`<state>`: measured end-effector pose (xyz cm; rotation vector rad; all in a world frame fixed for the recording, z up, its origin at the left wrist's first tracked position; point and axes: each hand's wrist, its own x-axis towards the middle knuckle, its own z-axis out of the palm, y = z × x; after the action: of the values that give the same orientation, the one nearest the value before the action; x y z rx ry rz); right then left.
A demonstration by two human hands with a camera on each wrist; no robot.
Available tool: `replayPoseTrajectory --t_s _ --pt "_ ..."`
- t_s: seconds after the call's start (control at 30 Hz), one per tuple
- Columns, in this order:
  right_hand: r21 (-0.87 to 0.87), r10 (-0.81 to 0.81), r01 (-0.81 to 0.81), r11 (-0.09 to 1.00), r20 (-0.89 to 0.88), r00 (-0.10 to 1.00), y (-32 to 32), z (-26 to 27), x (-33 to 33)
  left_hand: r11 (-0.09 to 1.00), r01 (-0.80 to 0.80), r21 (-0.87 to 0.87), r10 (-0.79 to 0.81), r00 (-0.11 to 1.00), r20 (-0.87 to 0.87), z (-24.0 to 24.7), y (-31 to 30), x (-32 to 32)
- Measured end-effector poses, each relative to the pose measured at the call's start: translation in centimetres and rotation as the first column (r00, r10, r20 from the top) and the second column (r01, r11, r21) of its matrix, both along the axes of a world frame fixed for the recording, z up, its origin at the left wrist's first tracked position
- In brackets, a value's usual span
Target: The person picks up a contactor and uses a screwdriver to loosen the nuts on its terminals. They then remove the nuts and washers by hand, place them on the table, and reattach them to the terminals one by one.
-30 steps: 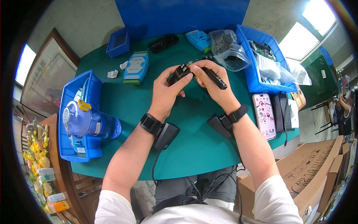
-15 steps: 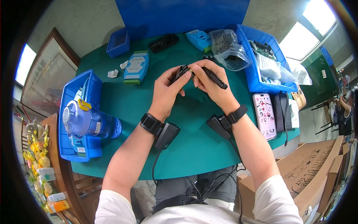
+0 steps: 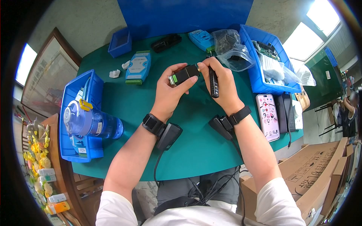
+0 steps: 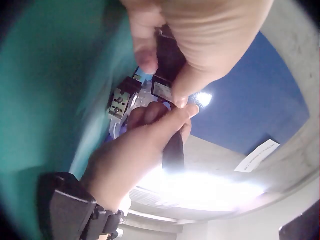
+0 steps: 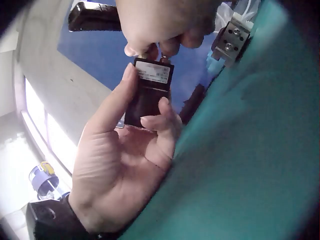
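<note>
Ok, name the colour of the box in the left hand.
Box: mostly black, clearest in the head view.

head: bright, win (image 3: pixel 302 42) glare top-R | wrist vws: hazy, fisheye edges

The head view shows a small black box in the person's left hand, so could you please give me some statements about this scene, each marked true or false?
1. The left hand holds the black box. True.
2. The right hand holds nothing. False: it holds a dark, elongated object.
3. In the right wrist view, a white label shows on the black box. True.
4. The phone lies screen down. False: its lit screen faces up.
5. The blue-and-white module with green ends lies on the table, apart from both hands. True.
6. The clip on the water bottle is red. False: it is yellow.
</note>
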<state>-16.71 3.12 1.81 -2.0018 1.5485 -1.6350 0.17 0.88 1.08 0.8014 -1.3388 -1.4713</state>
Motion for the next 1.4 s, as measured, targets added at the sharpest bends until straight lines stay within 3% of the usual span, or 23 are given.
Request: replayPoseTrajectory --t_s 0.2,0.4,0.7,0.8,0.9,1.4 --pt "0.001 -0.06 0.061 0.998 -0.155 0.986 0.4 1.1 -0.5 0.998 -0.003 0.061 0.002 1.0 0.016 0.2 0.2 0.0" --pt "0.018 0.006 -0.003 1.0 -0.15 0.989 0.7 1.4 -0.9 0.999 -0.006 0.048 0.003 0.998 0.061 0.1 0.2 0.1" --pt "0.205 0.102 -0.123 0.971 0.111 0.989 0.8 1.4 -0.7 0.997 0.047 0.057 -0.053 0.993 0.105 -0.2 -0.1 0.3" --pt "0.197 0.15 -0.179 0.964 0.155 0.977 0.5 1.0 -1.0 0.996 0.047 0.073 -0.055 0.992 0.117 0.0 0.0 0.3" --pt "0.328 0.105 -0.19 0.925 0.26 0.96 0.8 1.4 -0.8 0.996 0.018 0.091 -0.025 0.996 0.081 0.2 0.1 0.0" --pt "0.272 0.165 -0.229 0.935 0.237 0.957 0.9 1.2 -0.7 0.995 0.0 0.103 -0.01 0.995 0.103 0.3 0.1 0.3"
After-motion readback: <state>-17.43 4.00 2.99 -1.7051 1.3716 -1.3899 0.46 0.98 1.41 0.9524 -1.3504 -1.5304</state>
